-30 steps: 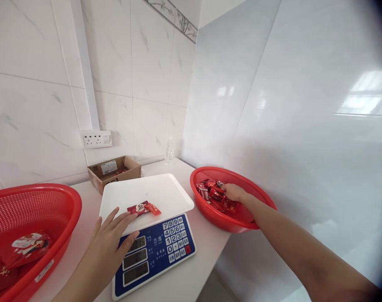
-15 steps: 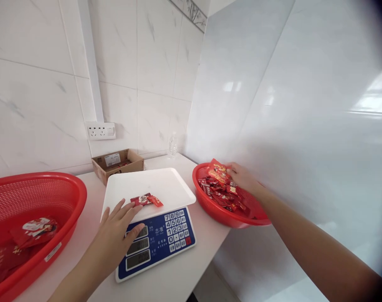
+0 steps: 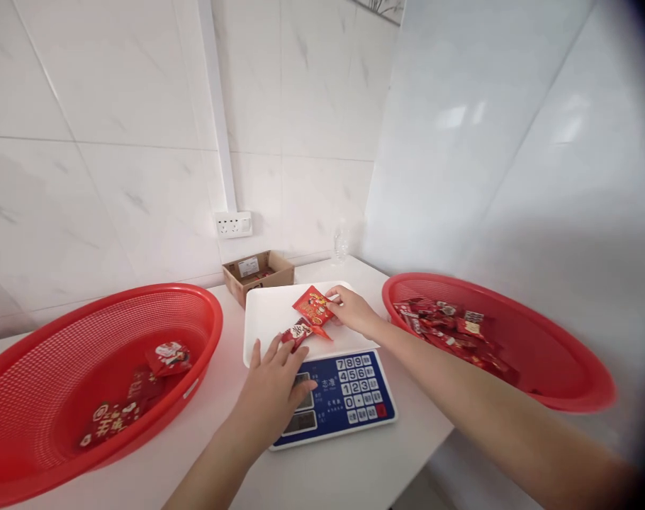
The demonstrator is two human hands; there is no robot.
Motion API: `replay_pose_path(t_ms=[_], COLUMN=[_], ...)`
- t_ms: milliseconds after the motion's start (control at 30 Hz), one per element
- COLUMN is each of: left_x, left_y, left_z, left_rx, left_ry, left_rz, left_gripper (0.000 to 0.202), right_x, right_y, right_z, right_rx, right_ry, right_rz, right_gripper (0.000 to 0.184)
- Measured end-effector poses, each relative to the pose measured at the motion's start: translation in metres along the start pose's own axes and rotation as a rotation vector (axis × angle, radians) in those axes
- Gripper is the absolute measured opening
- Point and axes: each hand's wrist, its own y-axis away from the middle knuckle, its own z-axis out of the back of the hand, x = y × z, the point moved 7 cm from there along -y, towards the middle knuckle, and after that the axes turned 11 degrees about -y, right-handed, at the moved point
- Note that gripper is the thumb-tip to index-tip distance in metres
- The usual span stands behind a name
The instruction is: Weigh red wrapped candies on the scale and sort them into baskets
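Note:
A blue-faced scale (image 3: 349, 397) with a white tray (image 3: 269, 315) stands on the white counter. My right hand (image 3: 351, 309) is over the tray, pinching a red snack packet (image 3: 312, 306) by its edge. Just below it another red packet (image 3: 300, 331) lies on the tray. My left hand (image 3: 274, 386) rests flat with fingers spread on the scale's front, its fingertips at that lying packet. To the right sits a red basket (image 3: 556, 397) holding several red packets (image 3: 450, 329).
A second red basket (image 3: 104, 312) at the left holds a few red packets (image 3: 166, 356). A small cardboard box (image 3: 257, 271) and a clear bottle (image 3: 341, 244) stand by the tiled wall, below a socket strip (image 3: 233, 224). The counter edge runs near the front right.
My right hand lifted a red packet out of the right basket and carried it left over the scale's tray. The view swung right; my left hand stayed on the scale.

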Motion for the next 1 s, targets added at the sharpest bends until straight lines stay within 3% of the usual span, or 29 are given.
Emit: replay_pose_path(t_ms=[100,167,233,300,367,433,500,533,600,667,833,1000], left_x=[-0.002,-0.001,-0.001,0.000,-0.001,-0.001,-0.001,-0.001,-0.001,-0.001,-0.002,-0.001], left_y=[0.001,0.002,0.003,0.004,0.004,0.004,0.003,0.003,0.003,0.003,0.001,0.000], left_z=[0.003,0.003,0.003,0.002,0.001,-0.001,-0.001,0.000,0.001,0.001,0.002,0.002], left_rx=[-0.011,-0.026,-0.044,-0.058,-0.065,-0.062,-0.066,-0.076,-0.100,-0.106,-0.077,-0.043], left_ry=[0.000,0.013,0.027,0.033,0.034,0.034,0.032,0.032,0.036,0.045,0.050,0.065], left_rz=[-0.011,-0.012,-0.012,-0.015,-0.025,-0.028,-0.025,-0.023,-0.021,-0.019,-0.020,-0.021], left_gripper=[0.046,0.045,0.045,0.045,0.045,0.045,0.043,0.042,0.041,0.041,0.040,0.041], right_x=[0.010,0.030,0.067,0.112,0.153,0.171,0.165,0.154,0.115,0.077,0.037,0.029], right_y=[0.001,0.007,0.020,0.041,0.067,0.084,0.083,0.077,0.059,0.044,0.021,0.017], right_z=[-0.002,-0.001,0.003,0.012,0.027,0.037,0.028,0.016,-0.010,-0.026,-0.030,-0.031], right_rx=[0.028,0.009,-0.046,-0.144,-0.282,-0.372,-0.301,-0.198,0.028,0.126,0.102,0.158], right_ry=[0.139,0.233,0.275,0.172,0.049,-0.013,0.037,0.108,0.276,0.383,0.361,0.282], right_rz=[0.042,0.132,0.309,0.542,0.792,0.902,0.851,0.785,0.565,0.408,0.301,0.218], right_gripper=[0.016,0.022,0.038,0.052,0.052,0.047,0.038,0.035,0.027,0.025,0.037,0.036])
